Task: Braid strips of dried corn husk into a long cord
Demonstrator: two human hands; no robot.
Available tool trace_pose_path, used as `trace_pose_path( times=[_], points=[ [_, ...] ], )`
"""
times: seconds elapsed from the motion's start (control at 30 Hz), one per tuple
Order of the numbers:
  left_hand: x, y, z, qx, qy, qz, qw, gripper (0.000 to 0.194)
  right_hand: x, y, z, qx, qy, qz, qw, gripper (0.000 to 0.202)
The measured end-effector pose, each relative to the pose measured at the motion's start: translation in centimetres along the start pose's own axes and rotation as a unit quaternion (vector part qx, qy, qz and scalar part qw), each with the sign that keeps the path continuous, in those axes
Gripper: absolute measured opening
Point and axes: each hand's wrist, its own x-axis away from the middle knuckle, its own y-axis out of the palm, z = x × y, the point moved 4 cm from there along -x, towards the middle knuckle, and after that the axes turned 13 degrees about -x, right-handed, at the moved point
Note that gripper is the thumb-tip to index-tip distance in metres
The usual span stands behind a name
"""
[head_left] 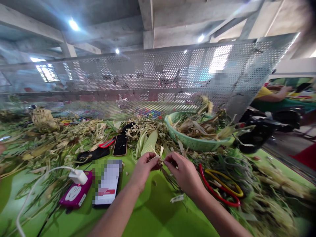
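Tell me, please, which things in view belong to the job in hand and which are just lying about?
Likely the job's:
thin strip pinched by left hand and right hand
pale green husk bundle beyond
green basket of dried husks
perhaps the red and yellow loops

Just lying about:
lit phone
dark phone
purple power block, white plug

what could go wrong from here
The small plant strip pinched between the left hand and right hand might tear or slip. The phone with the lit screen lies close beside the left forearm and could get knocked. Husks poking past the rim of the green basket may spill.
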Motion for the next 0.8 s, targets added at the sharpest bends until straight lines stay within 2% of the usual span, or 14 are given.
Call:
trace_pose_path(
  times=[0.27,0.6,0.8],
  points=[
    [0.2,0.3,0.4,0.008,-0.001,-0.007,1.000,0.026,-0.2,0.1,0.3,-0.028,0.014,-0.009,0.999,0.013],
    [0.4,0.6,0.9,-0.018,0.031,-0.055,0.998,0.021,-0.6,0.1,1.1,-0.042,0.021,-0.016,0.999,0.013],
    [0.1,0.4,0.4,-0.047,0.027,-0.037,0.998,0.031,-0.6,0.2,2.0,-0.088,0.021,-0.026,0.996,0.011]
  ],
)
